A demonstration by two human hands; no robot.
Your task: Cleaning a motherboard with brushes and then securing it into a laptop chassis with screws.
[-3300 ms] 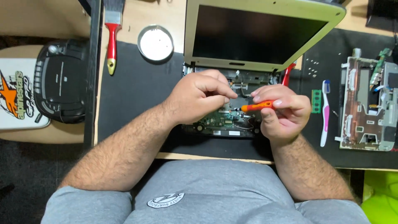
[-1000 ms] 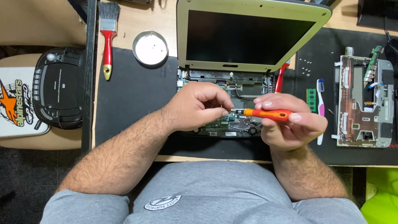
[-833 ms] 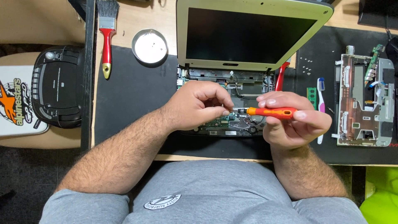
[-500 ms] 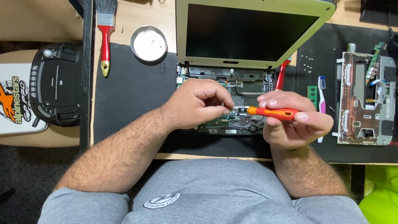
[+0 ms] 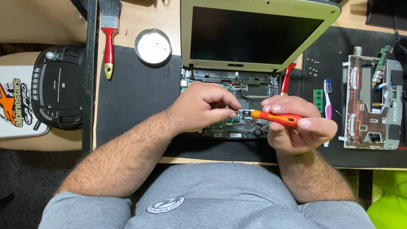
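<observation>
Centre frame: my right hand [image 5: 299, 127] grip is clamped on the orange screwdriver [image 5: 274, 118]; my left hand [image 5: 203, 108] pinches its tip over the open laptop [image 5: 237, 80] board.

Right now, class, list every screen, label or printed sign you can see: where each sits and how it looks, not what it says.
Laptop screen: top centre, dark rectangle in a pale green frame, tilted open above the exposed base.
Sticker: far left edge, white panel with orange star shape and black lettering.
Shirt logo: bottom centre, small white oval patch on grey fabric.
</observation>
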